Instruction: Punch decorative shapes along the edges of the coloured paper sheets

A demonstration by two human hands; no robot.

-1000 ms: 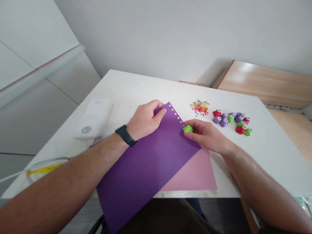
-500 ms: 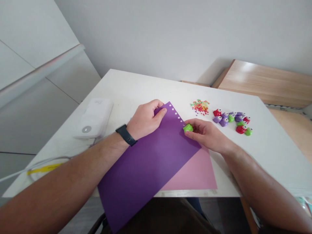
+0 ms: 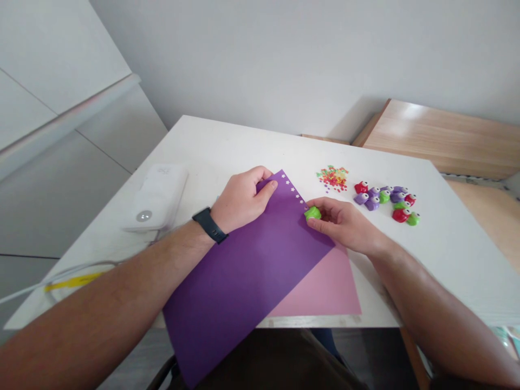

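My left hand point(image 3: 246, 197) pinches a sheet of purple paper point(image 3: 252, 271) near its far corner, thumb on top. A row of several small star-shaped holes runs along the sheet's far right edge. At the end of that row, my right hand point(image 3: 339, 219) is closed on a green craft punch point(image 3: 313, 213), which sits on the paper's edge. Part of the punch is hidden by the thumb and fingers. Beneath the purple sheet lies a pink sheet point(image 3: 320, 292), partly covered. The purple sheet's near corner hangs over the table's front edge.
Small coloured paper cut-outs point(image 3: 333, 179) lie in a heap beyond my right hand. Several red, purple and green craft punches point(image 3: 372, 203) stand to the right. A white box-shaped device point(image 3: 156, 197) with cables and a yellow strip point(image 3: 75, 281) are on the left of the white table point(image 3: 231, 141).
Almost nothing differs. Both hands keep their hold, and the green punch stays at the same spot on the purple paper's edge, with only a slight shift of the view.
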